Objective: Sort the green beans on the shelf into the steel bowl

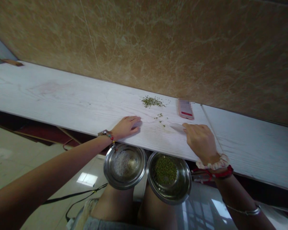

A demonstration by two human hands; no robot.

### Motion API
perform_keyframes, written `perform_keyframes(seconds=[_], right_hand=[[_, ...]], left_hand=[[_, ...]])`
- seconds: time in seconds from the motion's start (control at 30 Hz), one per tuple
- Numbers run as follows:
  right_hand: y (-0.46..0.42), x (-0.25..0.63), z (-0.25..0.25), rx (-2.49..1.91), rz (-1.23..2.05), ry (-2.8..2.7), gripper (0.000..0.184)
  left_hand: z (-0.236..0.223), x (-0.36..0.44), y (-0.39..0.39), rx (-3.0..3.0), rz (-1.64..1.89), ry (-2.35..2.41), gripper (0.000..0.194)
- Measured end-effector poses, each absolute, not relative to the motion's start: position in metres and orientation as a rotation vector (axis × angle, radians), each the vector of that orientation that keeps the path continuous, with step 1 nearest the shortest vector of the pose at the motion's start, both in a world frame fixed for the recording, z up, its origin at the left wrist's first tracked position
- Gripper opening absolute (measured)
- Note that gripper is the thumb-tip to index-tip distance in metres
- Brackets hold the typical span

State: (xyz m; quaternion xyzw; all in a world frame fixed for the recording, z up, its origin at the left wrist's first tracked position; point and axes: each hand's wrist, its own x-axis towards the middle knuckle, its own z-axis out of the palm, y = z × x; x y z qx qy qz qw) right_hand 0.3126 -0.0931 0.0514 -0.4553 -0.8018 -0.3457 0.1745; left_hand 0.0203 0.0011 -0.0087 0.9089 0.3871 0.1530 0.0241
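Note:
My left hand [126, 127] rests palm down on the white wooden shelf, its fingers stretched to the right and nothing seen in them. In my right hand [200, 139] a thin, pale, flat piece [177, 127] is pinched, held low over the shelf; its exact kind is unclear. Between and beyond the hands lies a small heap of mung beans [152, 102], with a few loose beans nearer to me. Below the shelf edge, a metal bowl of mung beans [165, 171] sits on the right, and another metal bowl with whitish grains [124, 164] on the left.
A phone [186, 109] lies on the shelf near the wall [144, 48], just beyond my right hand. Both bowls stand over the person's legs [117, 201]. A dark strap [74, 195] hangs at the lower left above the tiled floor [4, 159].

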Motion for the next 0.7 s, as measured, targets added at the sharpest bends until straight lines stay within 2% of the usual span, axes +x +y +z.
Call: perform_keyframes(seconds=[0.17,0.43,0.7], right_hand=[[-0.106,0.306,0.053,-1.320,-1.035,-2.289,0.020],[-0.111,0.278,0.059,-1.253,-0.906,-2.355,0.021],[-0.097,0.289,0.065,-1.307,-0.938,-2.327,0.021]], left_hand=[[-0.012,0.019,0.003,2.827,0.508,1.175,0.038],[-0.009,0.021,0.001,2.805,0.459,1.216,0.039],[-0.008,0.021,0.001,2.795,0.454,1.214,0.038]])
